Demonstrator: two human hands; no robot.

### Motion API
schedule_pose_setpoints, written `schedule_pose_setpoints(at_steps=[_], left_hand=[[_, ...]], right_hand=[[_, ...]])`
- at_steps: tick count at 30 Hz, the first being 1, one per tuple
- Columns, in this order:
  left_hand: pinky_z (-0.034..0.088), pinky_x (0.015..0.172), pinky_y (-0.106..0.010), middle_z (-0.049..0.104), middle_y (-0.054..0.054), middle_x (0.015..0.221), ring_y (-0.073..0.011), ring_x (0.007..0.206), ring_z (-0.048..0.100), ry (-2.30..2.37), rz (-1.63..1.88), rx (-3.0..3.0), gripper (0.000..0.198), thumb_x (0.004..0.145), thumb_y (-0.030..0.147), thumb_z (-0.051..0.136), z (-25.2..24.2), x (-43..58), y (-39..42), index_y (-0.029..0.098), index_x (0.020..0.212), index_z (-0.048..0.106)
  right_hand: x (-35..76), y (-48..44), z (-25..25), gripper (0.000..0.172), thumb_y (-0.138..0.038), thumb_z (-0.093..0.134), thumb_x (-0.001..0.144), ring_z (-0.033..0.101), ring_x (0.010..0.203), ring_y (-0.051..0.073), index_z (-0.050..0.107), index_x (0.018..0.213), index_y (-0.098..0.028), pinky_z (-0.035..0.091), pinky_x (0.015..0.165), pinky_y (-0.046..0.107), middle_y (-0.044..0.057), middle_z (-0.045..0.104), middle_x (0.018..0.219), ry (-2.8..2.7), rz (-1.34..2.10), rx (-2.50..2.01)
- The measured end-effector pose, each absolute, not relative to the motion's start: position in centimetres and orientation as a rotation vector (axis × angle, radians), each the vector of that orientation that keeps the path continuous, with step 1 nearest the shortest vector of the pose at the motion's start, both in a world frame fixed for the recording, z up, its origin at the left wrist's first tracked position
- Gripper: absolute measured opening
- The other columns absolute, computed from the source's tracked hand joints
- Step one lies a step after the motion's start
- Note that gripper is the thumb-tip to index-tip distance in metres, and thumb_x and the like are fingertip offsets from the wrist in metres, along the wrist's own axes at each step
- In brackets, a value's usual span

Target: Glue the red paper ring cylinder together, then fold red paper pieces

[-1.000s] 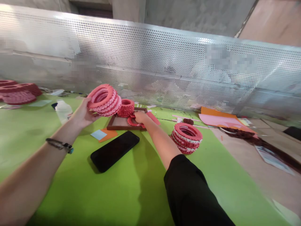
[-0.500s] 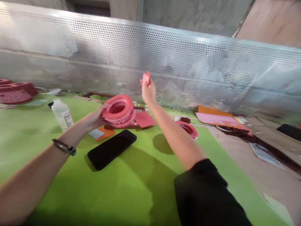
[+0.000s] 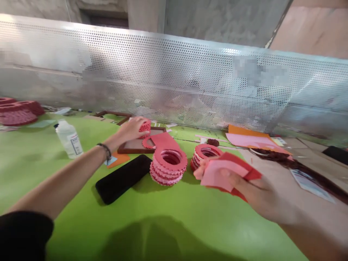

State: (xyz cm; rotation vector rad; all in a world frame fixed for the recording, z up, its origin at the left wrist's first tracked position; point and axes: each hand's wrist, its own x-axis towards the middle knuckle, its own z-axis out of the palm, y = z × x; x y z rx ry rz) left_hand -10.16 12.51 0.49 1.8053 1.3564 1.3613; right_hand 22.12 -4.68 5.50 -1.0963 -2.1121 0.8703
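Observation:
My left hand (image 3: 133, 129) reaches over the brown-rimmed tray (image 3: 127, 150), its fingers curled round a small stack of red scalloped paper rings (image 3: 145, 127). Beside that stack, on the tray, a single flat ring (image 3: 146, 142) lies partly under a red paper sheet (image 3: 164, 140). In the right foreground my right hand (image 3: 252, 195) pinches several pink and red paper pieces (image 3: 220, 173), held above the table. A pink-and-red ring stack (image 3: 168, 175) stands in the middle of the green surface. A second ring stack (image 3: 203, 149) is partly hidden behind the held paper.
A black phone (image 3: 123, 179) lies left of the middle stack. Farther left stands a white bottle (image 3: 69, 139), with more ring stacks (image 3: 19, 113) at the far left. Orange and pink sheets (image 3: 252, 139) lie at right, before the perforated metal panel (image 3: 163, 72).
The ring stack from my left hand now stands on the table, and that hand has moved to rings on the tray. My right hand has come down and rightward with the paper.

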Motion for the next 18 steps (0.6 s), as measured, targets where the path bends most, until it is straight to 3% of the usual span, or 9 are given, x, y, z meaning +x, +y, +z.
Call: schedule_pose_setpoints(at_steps=[2, 5, 8, 11, 14, 18], left_hand=[[0.038, 0.09, -0.025, 0.063, -0.003, 0.088, -0.0244, 0.113, 0.047, 1.503, 1.348, 1.946, 0.028, 0.046, 0.014, 0.073, 1.3, -11.5, 14.6, 0.021, 0.07, 0.061], [0.043, 0.077, -0.022, 0.056, 0.0, 0.057, -0.0238, 0.086, 0.059, 1.55, 1.223, 1.925, 0.02, 0.047, 0.012, 0.069, 1.7, -12.7, 16.8, 0.021, 0.047, 0.051], [0.041, 0.064, -0.02, 0.047, 0.002, 0.044, -0.0212, 0.067, 0.057, 1.599, 1.001, 1.936, 0.023, 0.054, 0.015, 0.066, 2.4, -13.6, 17.3, 0.021, 0.043, 0.047], [0.038, 0.061, -0.023, 0.059, -0.003, 0.061, -0.0205, 0.065, 0.055, 1.776, 0.71, 2.206, 0.015, 0.06, 0.029, 0.064, 3.6, -14.6, 16.9, 0.017, 0.06, 0.057], [0.038, 0.063, -0.026, 0.065, -0.01, 0.084, -0.0223, 0.072, 0.057, 1.896, 0.522, 2.4, 0.033, 0.068, 0.043, 0.055, 4.0, -15.1, 16.8, 0.013, 0.081, 0.06], [0.039, 0.068, -0.027, 0.064, -0.011, 0.09, -0.0227, 0.079, 0.057, 1.871, 0.351, 2.602, 0.034, 0.069, 0.045, 0.051, 2.8, -14.3, 17.1, 0.013, 0.078, 0.061]], right_hand=[[24.5, -5.3, 3.6, 0.036, -0.058, 0.041, 0.079, 0.06, 0.1, 0.024, 0.065, 0.094, -0.036, 0.05, 0.085, 0.04, 0.009, 0.066, 0.1, -2.019, 0.994, -1.206], [28.3, -6.4, 0.7, 0.031, -0.057, 0.045, 0.076, 0.062, 0.094, 0.024, 0.064, 0.089, -0.037, 0.051, 0.077, 0.039, 0.013, 0.065, 0.101, -1.764, 1.085, -1.294], [30.8, -6.8, -1.3, 0.034, -0.058, 0.046, 0.074, 0.065, 0.085, 0.026, 0.064, 0.088, -0.032, 0.051, 0.073, 0.041, 0.015, 0.066, 0.089, -1.489, 1.124, -1.304], [31.1, -6.4, -2.2, 0.042, -0.056, 0.057, 0.068, 0.064, 0.085, 0.03, 0.062, 0.092, -0.023, 0.05, 0.077, 0.044, 0.013, 0.067, 0.087, -1.214, 1.129, -1.243], [30.3, -6.3, -2.4, 0.034, -0.05, 0.06, 0.071, 0.065, 0.081, 0.028, 0.062, 0.088, -0.021, 0.05, 0.076, 0.042, 0.011, 0.068, 0.086, -1.104, 1.199, -1.198], [29.9, -6.7, -2.1, 0.029, -0.047, 0.063, 0.07, 0.065, 0.075, 0.025, 0.064, 0.083, -0.021, 0.052, 0.069, 0.038, 0.009, 0.068, 0.082, -1.135, 1.31, -1.13]])
